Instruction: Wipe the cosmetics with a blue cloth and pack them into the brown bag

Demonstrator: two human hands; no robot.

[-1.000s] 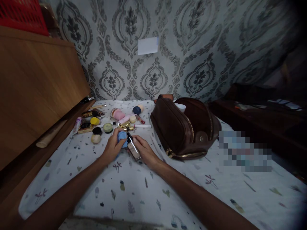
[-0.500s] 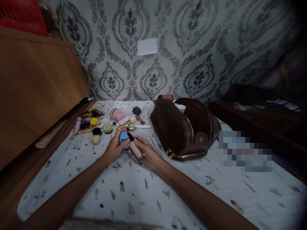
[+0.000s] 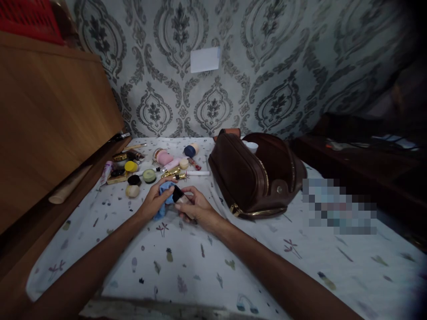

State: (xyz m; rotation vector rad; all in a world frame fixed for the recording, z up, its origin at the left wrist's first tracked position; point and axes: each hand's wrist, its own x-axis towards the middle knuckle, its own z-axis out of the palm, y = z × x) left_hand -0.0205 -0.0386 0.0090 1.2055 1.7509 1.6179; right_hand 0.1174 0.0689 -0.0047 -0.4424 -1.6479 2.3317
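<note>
The right hand (image 3: 199, 209), nearer the brown leather bag (image 3: 238, 173), grasps a black-capped beige bottle (image 3: 182, 201); the left hand (image 3: 155, 201) holds crumpled blue cloth (image 3: 165, 192) at its cap (image 3: 177, 193). Left of the bag, the bottle slants lengthwise, cap end away.

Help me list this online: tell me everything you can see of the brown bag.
The bag is dark brown and looks like leather, with gold-coloured zips, a round metal snap at the front and a tan piece behind. It sits on the patterned sheet, to the right of the right hand, and neither hand touches it. Its top gapes open, with something white showing inside.
</note>
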